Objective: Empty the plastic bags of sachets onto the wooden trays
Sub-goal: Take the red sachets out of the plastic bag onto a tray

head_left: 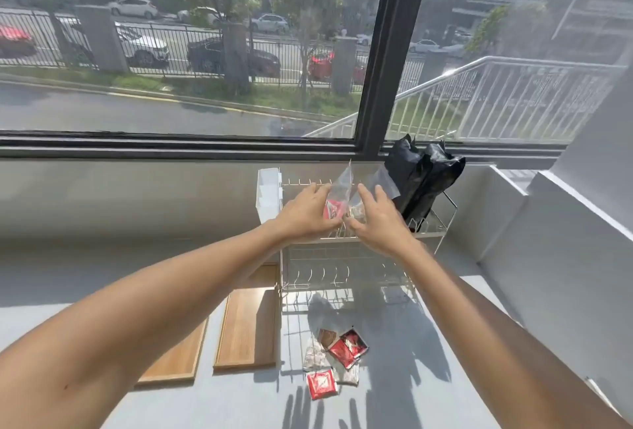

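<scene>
Two clear plastic bags sit on the top tier of a wire rack (356, 257). My left hand (308, 211) holds the left bag (337, 194), which shows a red sachet inside. My right hand (378, 219) holds the right bag (376, 178), with a pale sachet at its bottom. Two wooden trays lie on the counter to the left of the rack: one (248, 329) beside it, another (174, 360) partly under my left forearm. Several loose sachets (337, 356), red, brown and pale, lie on the counter in front of the rack.
A black plastic bag (423, 178) stands at the rack's top right. A white plastic holder (269, 194) hangs on the rack's left side. A large window runs behind the counter. A white wall closes in on the right.
</scene>
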